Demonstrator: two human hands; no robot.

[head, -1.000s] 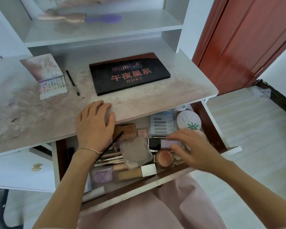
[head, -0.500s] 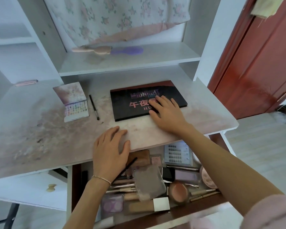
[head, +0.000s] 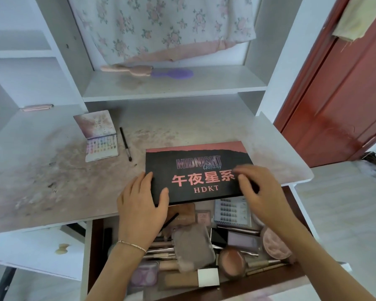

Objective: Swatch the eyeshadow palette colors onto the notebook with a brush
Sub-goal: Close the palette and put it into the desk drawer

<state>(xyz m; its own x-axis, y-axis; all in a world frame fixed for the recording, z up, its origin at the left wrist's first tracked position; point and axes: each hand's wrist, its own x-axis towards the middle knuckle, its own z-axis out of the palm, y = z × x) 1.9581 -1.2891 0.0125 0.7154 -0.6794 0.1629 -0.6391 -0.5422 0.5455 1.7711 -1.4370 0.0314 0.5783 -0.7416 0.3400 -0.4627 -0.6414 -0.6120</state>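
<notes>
A closed black eyeshadow palette with pink lettering lies at the desk's front edge, jutting over the open drawer. My left hand grips its left front corner, thumb on the lid. My right hand holds its right side, fingers curled over the lid. A small open notebook with rows of colour swatches lies on the desk to the left. Just right of it lies a thin black brush.
The stained white desk has shelves behind, with a purple hairbrush on one. The open drawer below is crammed with makeup: a blush compact, a grey pouch, brushes. A red door stands at right.
The right hand left the drawer and reached to the palette. Both hands now hold it, and it has slid toward me to the desk's front edge.
</notes>
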